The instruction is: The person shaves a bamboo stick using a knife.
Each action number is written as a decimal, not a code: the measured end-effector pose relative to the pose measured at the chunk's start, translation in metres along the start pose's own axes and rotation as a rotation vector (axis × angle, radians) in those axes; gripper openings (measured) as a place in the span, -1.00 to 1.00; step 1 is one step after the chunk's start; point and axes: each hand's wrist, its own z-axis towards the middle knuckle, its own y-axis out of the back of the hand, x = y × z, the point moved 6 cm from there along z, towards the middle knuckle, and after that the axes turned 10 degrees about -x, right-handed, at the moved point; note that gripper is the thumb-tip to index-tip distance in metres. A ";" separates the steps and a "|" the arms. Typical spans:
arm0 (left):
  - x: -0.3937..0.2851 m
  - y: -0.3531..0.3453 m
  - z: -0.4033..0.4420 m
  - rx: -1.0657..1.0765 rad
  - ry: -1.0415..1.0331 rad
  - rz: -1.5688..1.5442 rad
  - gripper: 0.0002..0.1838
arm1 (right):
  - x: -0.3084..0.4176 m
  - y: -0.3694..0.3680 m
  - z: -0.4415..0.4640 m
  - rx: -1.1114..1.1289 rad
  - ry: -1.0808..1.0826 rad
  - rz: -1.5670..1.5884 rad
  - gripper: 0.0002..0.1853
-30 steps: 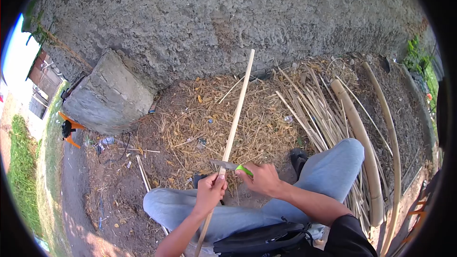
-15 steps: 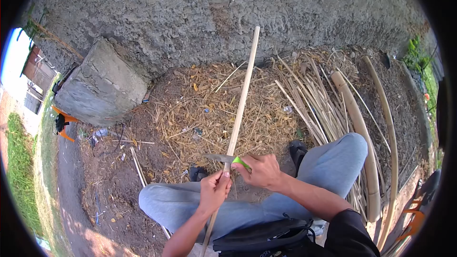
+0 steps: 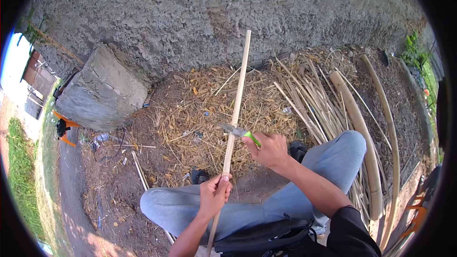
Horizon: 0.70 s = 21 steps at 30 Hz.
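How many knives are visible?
1: a green-handled metal knife, held in the right hand across the long pale bamboo strip that the left hand grips. No others show.

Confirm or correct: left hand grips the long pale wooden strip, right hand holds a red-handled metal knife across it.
Wrong handle colour: the head view shows the right hand holding a green-handled metal knife across the long pale wooden strip. The rest stands.

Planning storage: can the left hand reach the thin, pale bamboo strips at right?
Probably not: the left hand grips a long, pale bamboo stick; the right hand, holding a green-handled metal knife, is between it and the strips.
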 end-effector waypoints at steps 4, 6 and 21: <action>-0.005 0.003 0.004 -0.008 -0.052 0.055 -0.76 | 0.030 0.005 -0.015 0.093 0.206 0.137 -0.66; -0.001 0.004 -0.003 -0.009 -0.043 0.055 -0.77 | 0.015 0.004 -0.010 0.066 0.091 0.055 -0.66; 0.000 0.002 0.010 -0.068 -0.106 0.203 -0.74 | 0.017 -0.010 -0.043 0.258 0.056 0.108 -0.70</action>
